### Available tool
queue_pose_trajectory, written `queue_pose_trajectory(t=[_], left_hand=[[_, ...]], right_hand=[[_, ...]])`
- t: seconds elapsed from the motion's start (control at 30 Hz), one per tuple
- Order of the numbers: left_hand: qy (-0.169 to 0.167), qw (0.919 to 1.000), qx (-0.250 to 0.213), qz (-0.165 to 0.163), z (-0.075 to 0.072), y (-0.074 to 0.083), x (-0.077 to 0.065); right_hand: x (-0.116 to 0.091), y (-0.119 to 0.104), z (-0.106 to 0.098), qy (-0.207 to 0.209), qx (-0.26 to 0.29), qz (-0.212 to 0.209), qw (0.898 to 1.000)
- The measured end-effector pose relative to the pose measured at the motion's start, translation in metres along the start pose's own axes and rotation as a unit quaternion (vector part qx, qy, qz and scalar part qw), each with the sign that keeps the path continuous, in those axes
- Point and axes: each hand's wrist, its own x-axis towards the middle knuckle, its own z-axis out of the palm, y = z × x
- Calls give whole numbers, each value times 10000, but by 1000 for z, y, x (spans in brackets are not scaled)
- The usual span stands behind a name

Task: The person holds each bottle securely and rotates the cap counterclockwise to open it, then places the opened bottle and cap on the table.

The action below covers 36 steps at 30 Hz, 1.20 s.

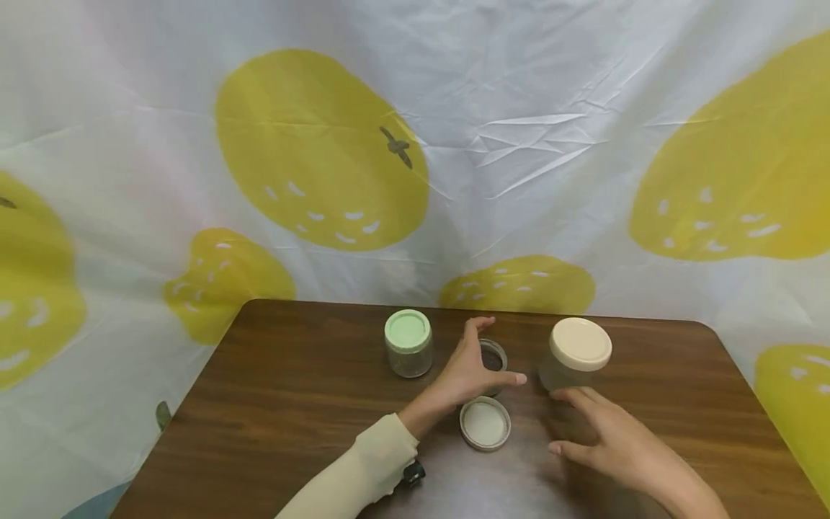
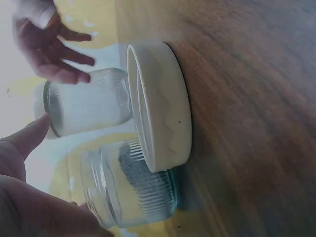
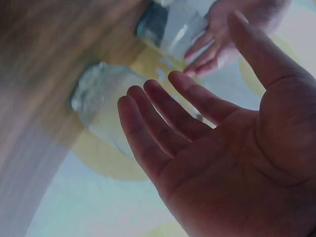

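Observation:
A glass jar (image 1: 495, 355) without a lid stands mid-table, with dark contents low inside, clearer in the left wrist view. My left hand (image 1: 468, 369) spreads thumb and fingers around its rim; whether they touch the glass I cannot tell. In front of that jar a loose cream lid (image 1: 485, 424) lies flat on the wood. To the right is a larger clear jar with a cream lid (image 1: 581, 344). Just in front of it hovers my right hand (image 1: 609, 436), fingers apart and palm bare in the right wrist view. It appears to hold nothing.
A smaller jar with a pale green lid (image 1: 408, 342) stands left of my left hand. The brown wooden table (image 1: 292, 404) ends at the back against a white cloth (image 1: 506, 65) printed with yellow fruit.

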Motion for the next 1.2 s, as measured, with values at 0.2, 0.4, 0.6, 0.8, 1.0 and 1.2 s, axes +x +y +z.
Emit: queue_pose_trajectory(t=[0.2, 0.4, 0.6, 0.8, 1.0, 1.2], left_hand=[[134, 9983, 546, 124, 8, 15, 0], [176, 9973, 583, 422, 14, 26, 3], [32, 9972, 251, 702, 26, 37, 4], [25, 9984, 181, 526, 43, 43, 2], [-65, 9996, -2, 277, 63, 40, 4], [-39, 10000, -22, -23, 79, 38, 5]], right_hand=[[-8, 0, -18, 254, -89, 289, 9992], [-10, -7, -27, 1115, -209, 603, 9917], [-9, -12, -25, 2635, 22, 1120, 9581], [-3, -6, -16, 3570, 309, 1163, 9263], [9, 4, 4, 4647, 835, 889, 8770], [20, 8, 17, 4421, 1159, 1206, 8812]])
